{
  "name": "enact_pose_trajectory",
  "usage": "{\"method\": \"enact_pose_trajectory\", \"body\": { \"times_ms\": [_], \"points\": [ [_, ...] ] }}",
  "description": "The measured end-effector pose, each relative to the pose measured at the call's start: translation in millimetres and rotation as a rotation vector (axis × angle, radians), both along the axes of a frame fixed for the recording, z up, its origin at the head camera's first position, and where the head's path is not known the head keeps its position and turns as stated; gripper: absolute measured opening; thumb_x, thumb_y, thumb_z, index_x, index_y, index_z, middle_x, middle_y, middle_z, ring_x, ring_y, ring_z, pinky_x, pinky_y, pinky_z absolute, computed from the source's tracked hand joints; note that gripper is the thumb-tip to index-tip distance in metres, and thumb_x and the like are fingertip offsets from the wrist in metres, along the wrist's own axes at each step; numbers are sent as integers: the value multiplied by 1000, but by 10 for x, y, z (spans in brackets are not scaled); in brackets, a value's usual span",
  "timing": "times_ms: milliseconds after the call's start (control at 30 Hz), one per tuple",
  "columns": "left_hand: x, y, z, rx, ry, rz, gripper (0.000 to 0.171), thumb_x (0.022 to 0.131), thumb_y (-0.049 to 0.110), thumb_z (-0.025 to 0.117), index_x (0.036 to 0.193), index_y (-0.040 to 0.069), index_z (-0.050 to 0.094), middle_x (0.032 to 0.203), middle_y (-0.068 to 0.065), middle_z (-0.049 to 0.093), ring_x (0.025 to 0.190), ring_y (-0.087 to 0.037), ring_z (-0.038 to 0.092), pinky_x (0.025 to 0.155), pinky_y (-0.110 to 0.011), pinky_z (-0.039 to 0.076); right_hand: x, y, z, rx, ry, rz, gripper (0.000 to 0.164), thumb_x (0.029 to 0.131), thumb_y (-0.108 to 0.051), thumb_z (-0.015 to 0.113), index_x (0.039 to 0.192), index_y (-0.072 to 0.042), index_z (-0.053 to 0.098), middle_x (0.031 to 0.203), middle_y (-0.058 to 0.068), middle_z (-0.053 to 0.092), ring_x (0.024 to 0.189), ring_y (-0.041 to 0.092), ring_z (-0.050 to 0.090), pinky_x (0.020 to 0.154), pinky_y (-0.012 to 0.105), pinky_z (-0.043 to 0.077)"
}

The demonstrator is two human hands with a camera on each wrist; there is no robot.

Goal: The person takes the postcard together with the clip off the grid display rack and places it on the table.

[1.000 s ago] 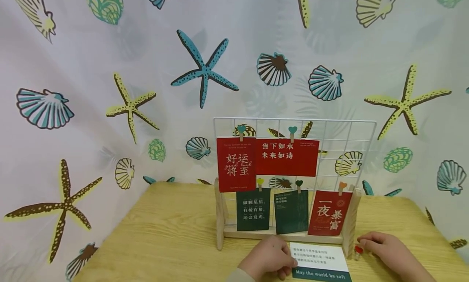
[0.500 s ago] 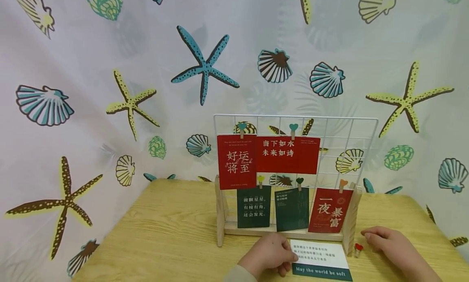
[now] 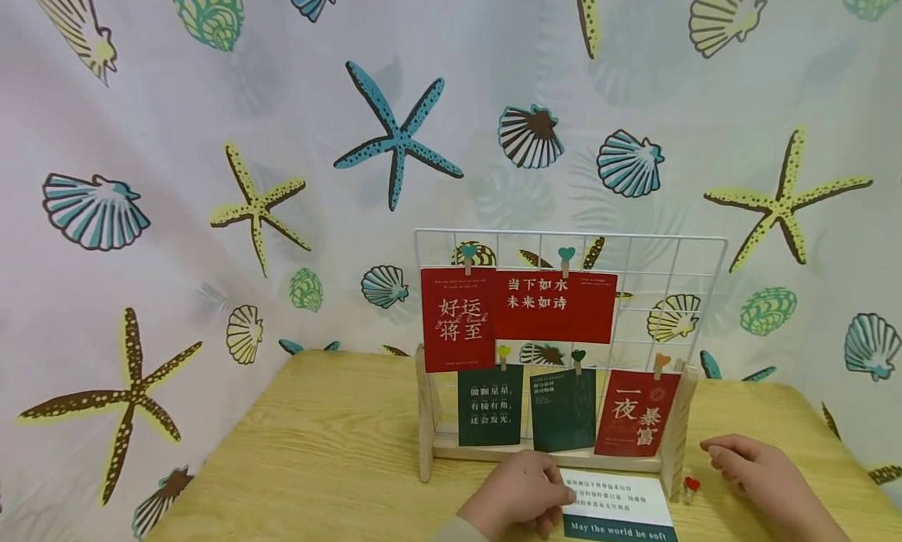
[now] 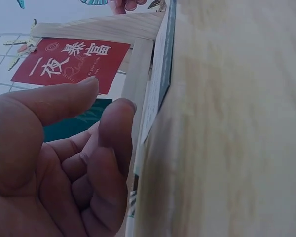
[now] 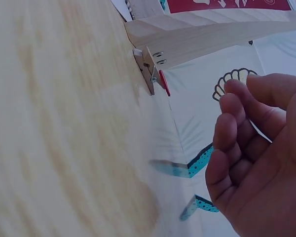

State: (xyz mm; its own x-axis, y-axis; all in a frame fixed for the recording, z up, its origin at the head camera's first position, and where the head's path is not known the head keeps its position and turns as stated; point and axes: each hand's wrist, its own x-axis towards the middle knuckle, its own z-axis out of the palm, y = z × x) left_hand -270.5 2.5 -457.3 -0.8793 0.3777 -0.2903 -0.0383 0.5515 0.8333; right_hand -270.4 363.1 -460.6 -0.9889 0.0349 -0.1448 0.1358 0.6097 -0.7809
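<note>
Head view: we see card (image 3: 620,504), white, dark green band at its six o'clock, lying at five o'clock; long axis about nine to three, print upright to us. Left hand (image 3: 520,492) at its nine, red-heart clip (image 3: 691,487) near three, heart toward one.
Left wrist: fingers loosely bent, clasping nothing; we cannot tell if touching card.
Right wrist: right hand (image 5: 264,163) relaxed, holding nothing, apart from clip.

The right hand (image 3: 757,475) is loosely curled near the right edge of the table (image 3: 310,432); the left hand (image 3: 517,495), also curled, has thumb and forefinger apparently parted.
</note>
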Motion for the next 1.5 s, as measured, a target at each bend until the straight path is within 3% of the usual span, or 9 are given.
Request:
{"method": "enact_pose_trajectory", "body": {
  "times_ms": [267,500,733,967,1133,1367,1500],
  "points": [
    [-12,-27,162,1,90,9,19,90,29,77,82,15,67,68,-4,67,57,-22,61,58,-34,49,31,-52,182,-42,107,-30,53,108,-42,47,136,2,59,109,11,65,91,24,57,77,37,52],
    [27,-63,332,45,108,22,18,91,30,77,85,16,67,74,-2,67,59,-21,65,60,-35,51,163,-34,334,-62,189,-27,54,107,-44,48,135,1,59,105,6,64,87,20,57,74,34,52],
    [60,-145,561,105,225,-14,14,93,29,75,88,18,67,74,1,67,61,-19,67,61,-37,49,253,-160,535,-40,305,-22,52,106,-44,50,132,-1,61,100,5,62,84,18,56,71,31,51],
    [165,-257,761,144,290,51,14,93,33,73,93,21,67,73,1,67,65,-16,66,60,-38,46,395,-428,725,25,417,-22,43,106,-39,53,132,-7,64,105,5,64,84,13,60,69,30,52],
    [202,-332,851,153,368,80,16,95,33,72,100,19,67,73,4,66,68,-16,67,63,-37,49,408,-575,850,43,472,-17,40,106,-36,53,134,-9,62,109,4,65,86,11,60,69,28,52],
    [199,-341,915,224,399,96,26,95,32,71,115,15,66,81,8,68,73,-12,65,71,-37,53,362,-752,1092,108,648,64,28,105,-25,57,127,-10,66,110,9,68,86,6,60,68,25,50],
    [192,-374,925,241,460,114,27,96,31,71,115,13,66,81,9,67,73,-10,64,69,-34,52,329,-883,1239,169,715,90,23,104,-24,60,123,-16,69,107,3,70,84,6,60,68,25,50]
  ]
}}
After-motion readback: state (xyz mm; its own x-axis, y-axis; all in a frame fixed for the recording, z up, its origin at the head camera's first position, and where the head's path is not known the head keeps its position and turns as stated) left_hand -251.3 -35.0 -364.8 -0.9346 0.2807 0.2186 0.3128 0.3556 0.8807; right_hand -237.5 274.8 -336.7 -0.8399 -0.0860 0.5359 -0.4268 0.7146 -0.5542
